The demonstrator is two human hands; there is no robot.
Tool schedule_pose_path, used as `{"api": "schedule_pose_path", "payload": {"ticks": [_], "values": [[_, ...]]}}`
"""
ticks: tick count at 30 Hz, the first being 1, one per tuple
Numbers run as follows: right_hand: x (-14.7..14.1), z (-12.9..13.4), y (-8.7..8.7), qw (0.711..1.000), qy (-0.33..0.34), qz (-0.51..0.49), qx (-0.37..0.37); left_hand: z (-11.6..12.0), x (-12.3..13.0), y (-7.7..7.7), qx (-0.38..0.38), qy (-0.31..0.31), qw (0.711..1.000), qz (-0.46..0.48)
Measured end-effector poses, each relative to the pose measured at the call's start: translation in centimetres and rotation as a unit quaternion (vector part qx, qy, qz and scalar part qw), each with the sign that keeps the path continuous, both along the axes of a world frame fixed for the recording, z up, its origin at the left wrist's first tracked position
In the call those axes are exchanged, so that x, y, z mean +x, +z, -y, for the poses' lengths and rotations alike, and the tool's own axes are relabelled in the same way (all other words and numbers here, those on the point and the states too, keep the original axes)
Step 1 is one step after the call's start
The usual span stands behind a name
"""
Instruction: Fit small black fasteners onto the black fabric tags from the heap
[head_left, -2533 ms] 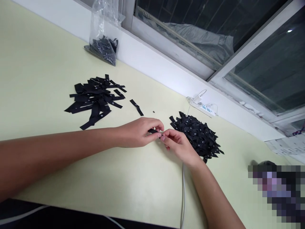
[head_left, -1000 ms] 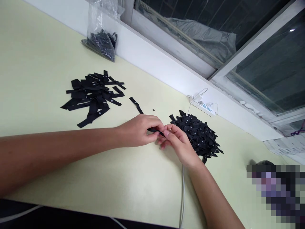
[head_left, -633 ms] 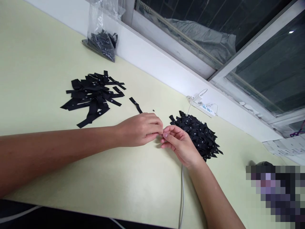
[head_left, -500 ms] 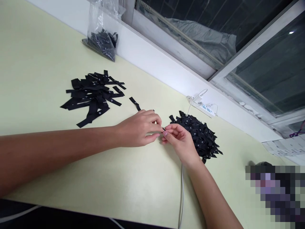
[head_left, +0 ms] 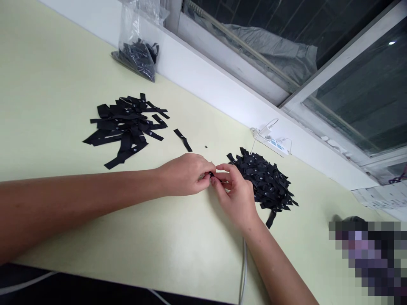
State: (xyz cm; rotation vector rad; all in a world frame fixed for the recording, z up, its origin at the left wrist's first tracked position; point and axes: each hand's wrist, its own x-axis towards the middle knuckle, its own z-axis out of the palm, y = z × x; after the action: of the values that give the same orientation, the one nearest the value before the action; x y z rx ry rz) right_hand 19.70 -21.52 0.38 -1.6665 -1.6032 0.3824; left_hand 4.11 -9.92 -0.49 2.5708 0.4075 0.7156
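Between my two hands, over the middle of the table, is a small black fabric label [head_left: 211, 174] with a white mark; most of it is hidden by the fingers. My left hand [head_left: 184, 176] pinches its left end. From the other side, my right hand [head_left: 235, 195] grips it between thumb and fingers. Just behind my left hand lies a single twisted black strip [head_left: 183, 140]. A dense heap of black labels [head_left: 270, 182] with white print sits right beside my right hand. Farther left is a looser pile of longer black strips [head_left: 127, 120], some marked with a white letter.
A clear plastic bag [head_left: 136, 59] holding black pieces stands by the white ledge at the back. A power strip [head_left: 273, 145] with plugs sits behind the heap. A grey cable [head_left: 244, 271] runs to the table's front edge. A blurred dark shape [head_left: 369, 254] is at the right.
My hands have drawn closer together, the right one shifting left, and the label's white mark now shows. More of the twisted strip and a tiny dark speck have come into sight behind my left hand.
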Motion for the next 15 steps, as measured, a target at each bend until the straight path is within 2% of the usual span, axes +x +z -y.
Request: {"api": "schedule_pose_path", "payload": {"ticks": [7,15], "values": [[-1.0,-0.1,-0.1,0.998,-0.016,0.059,0.004,0.5,0.1,0.4,0.016,0.020,0.999,-0.026],[-1.5,0.0,-0.4,1.000,-0.022,-0.017,0.006,0.4,0.0,0.6,0.022,0.008,1.000,-0.010]]}}
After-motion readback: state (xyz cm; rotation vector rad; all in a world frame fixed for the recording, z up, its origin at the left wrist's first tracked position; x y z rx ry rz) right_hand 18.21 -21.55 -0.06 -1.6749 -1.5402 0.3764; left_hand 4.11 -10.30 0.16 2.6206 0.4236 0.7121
